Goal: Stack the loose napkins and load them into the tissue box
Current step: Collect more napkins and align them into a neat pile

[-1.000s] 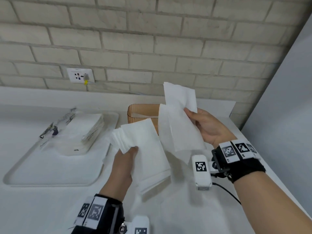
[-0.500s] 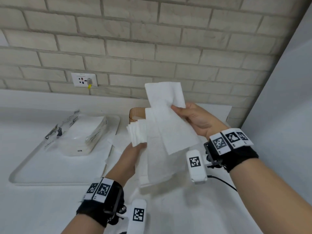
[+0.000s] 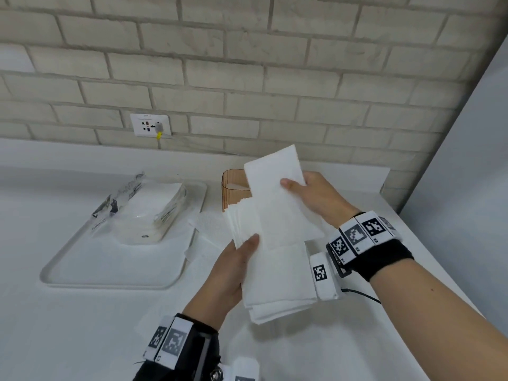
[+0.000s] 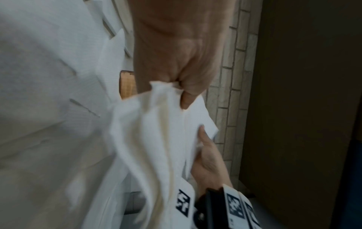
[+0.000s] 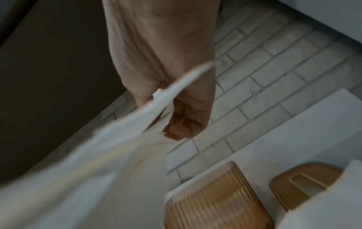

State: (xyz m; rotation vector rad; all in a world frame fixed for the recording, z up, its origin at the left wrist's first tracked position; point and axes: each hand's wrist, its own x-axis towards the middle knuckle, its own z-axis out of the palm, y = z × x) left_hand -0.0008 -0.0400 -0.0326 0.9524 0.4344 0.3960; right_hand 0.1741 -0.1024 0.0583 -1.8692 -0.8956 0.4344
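Observation:
My left hand (image 3: 243, 257) grips a thick stack of white napkins (image 3: 277, 273) above the table, thumb on top at the stack's left edge. My right hand (image 3: 299, 188) pinches a loose white napkin (image 3: 275, 182) and lays it over the stack. In the left wrist view the left hand (image 4: 182, 89) clasps the bunched napkin edges (image 4: 156, 131). The blurred right wrist view has the right hand (image 5: 176, 114) pinching a napkin edge (image 5: 176, 86). The amber ribbed tissue box (image 3: 233, 188) stands just behind the napkins, partly hidden by them.
A white tray (image 3: 110, 273) at left carries a plastic-wrapped pack of napkins (image 3: 148, 213). More loose napkins (image 3: 211, 226) lie on the table between tray and stack. The box's amber lid (image 5: 305, 182) lies beside the box (image 5: 211, 199). A brick wall with a socket (image 3: 149, 125) stands behind.
My right hand has brought its napkin left and down onto the stack. My left hand has lifted the stack off the table towards it.

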